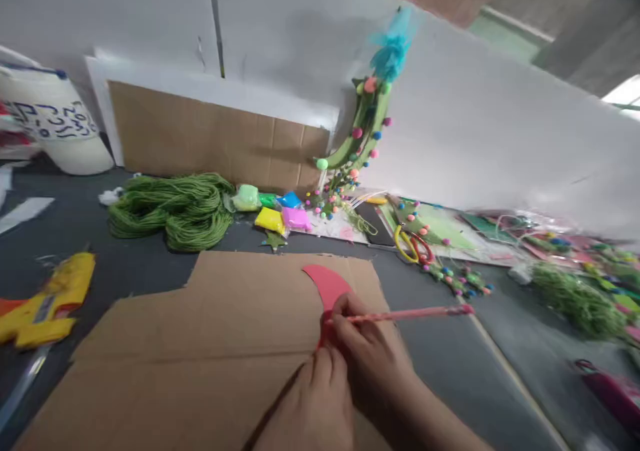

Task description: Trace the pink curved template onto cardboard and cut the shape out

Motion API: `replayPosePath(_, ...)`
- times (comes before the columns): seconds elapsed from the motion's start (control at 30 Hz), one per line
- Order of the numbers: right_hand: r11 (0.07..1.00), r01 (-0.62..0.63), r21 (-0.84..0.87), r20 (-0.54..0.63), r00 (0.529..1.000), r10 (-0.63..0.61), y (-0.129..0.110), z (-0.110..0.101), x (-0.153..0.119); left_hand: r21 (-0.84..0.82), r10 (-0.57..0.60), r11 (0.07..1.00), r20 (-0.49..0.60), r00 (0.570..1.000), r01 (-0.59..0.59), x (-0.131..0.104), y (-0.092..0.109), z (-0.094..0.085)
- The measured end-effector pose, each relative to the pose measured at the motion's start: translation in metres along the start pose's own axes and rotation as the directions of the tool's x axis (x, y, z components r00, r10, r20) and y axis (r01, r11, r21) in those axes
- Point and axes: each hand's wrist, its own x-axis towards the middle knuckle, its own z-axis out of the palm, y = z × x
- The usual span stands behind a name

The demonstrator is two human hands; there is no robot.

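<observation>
A red crescent-shaped paper cutout (327, 283) lies on a large sheet of brown cardboard (245, 304). My right hand (373, 341) pinches a pink pencil (425, 312), its back end pointing right and its tip hidden by my fingers at the crescent's middle. My left hand (320, 398) is closed at the crescent's lower end, fingers together, holding it against the cardboard. Both hands nearly touch, and they cover the lower part of the crescent.
Left lies a yellow glue gun (55, 298); behind it, green yarn (175, 211) and clay packets (270, 220). A pom-pom-trimmed green crescent (345, 148) hangs at the wall. Scissors (413, 246) lie back right, and a white bucket (75, 148) stands far left.
</observation>
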Motion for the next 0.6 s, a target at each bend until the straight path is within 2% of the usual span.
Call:
replayPosePath(0.13,0.993,-0.031,-0.114,0.049,0.998,0.037,-0.011,-0.001,-0.005,0.165,0.148,0.977,-0.047,0.988,-0.139,-0.001,0.002,0.000)
replayPosePath(0.23,0.980,0.008,-0.197,0.053,0.999,0.003,-0.014,-0.002,-0.003,0.225,0.198,0.958,-0.081,0.977,-0.176,0.001,0.003,-0.003)
replayPosePath(0.3,0.982,0.029,-0.187,0.022,0.999,-0.025,-0.012,-0.002,0.000,0.265,0.222,0.945,-0.086,0.971,-0.192,0.002,0.003,-0.005)
replayPosePath(0.4,0.987,0.031,-0.157,0.002,1.000,-0.031,-0.010,-0.002,0.001,0.283,0.219,0.940,-0.070,0.973,-0.191,0.002,0.003,-0.006)
replayPosePath(0.6,0.986,0.010,-0.164,0.101,0.995,0.007,-0.013,0.001,-0.004,0.126,0.128,0.984,-0.022,0.992,-0.124,-0.001,0.003,-0.001)
